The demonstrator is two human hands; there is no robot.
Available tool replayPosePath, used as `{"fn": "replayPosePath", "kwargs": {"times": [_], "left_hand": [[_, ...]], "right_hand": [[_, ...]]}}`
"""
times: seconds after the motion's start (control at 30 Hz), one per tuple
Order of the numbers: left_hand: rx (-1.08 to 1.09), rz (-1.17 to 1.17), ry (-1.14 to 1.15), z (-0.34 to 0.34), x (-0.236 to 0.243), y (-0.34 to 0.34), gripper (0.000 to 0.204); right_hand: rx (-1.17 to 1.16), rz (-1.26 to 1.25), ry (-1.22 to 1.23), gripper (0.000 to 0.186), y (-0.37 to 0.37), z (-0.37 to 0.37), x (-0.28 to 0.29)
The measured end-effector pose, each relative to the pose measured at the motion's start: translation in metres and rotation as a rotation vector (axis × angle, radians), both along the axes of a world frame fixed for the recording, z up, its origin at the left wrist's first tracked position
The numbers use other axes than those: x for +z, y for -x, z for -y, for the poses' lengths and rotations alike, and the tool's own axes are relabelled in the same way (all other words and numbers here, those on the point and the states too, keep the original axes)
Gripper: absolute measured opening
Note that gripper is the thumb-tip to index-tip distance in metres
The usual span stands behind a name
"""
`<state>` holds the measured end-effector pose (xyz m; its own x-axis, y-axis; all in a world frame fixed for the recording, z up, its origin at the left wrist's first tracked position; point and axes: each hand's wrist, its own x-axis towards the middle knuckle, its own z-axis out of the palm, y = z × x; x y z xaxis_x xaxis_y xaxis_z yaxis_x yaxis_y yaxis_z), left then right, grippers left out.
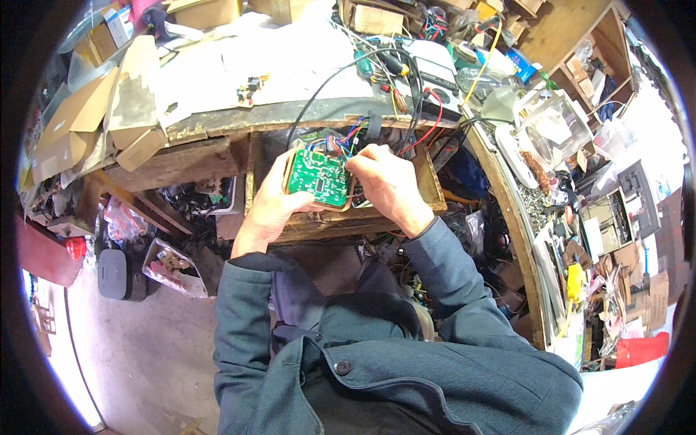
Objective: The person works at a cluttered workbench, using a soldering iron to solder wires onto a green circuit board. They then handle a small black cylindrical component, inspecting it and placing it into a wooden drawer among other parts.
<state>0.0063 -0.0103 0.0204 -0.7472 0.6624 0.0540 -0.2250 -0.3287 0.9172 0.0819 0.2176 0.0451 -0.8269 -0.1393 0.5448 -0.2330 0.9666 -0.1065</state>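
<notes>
A green circuit board (319, 181) sits in a shallow tan casing, held over an open wooden drawer. My left hand (274, 197) grips its left side, with the thumb across the lower left corner. At the upper right corner of the board, my right hand (384, 181) has its thumb and forefinger pinched together. Whatever lies between those fingertips is too small to make out. Several thin red, blue and white wires (338, 143) rise from the board's top edge, close to the right fingertips.
Behind the drawer (297, 230) runs the worn bench edge (217, 119). Black cables and a red lead (436, 116) hang over it beside green-handled pliers (363, 65). Cardboard boxes (76, 134) crowd the left. Tools and loose parts cover the right-hand bench. A bin (174, 268) stands on the floor.
</notes>
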Motion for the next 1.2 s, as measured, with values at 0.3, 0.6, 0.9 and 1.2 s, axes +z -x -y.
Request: {"fn": "replayPosePath", "kwargs": {"times": [0.3,0.6,0.9,1.2], "left_hand": [[0.044,-0.084,-0.015,-0.003,-0.007,0.001,0.078],[0.023,-0.044,-0.018,-0.002,-0.005,0.001,0.077],[0.023,-0.032,-0.012,-0.002,-0.005,0.001,0.079],[0.035,-0.021,0.011,-0.001,-0.001,-0.001,0.080]], "right_hand": [[-0.028,0.032,0.067,0.006,0.003,0.004,0.004],[-0.016,0.007,0.005,0.006,0.004,0.004,-0.003],[-0.091,0.005,-0.170,0.012,0.002,0.008,0.001],[-0.076,0.052,-0.242,0.016,0.002,0.007,0.007]]}}
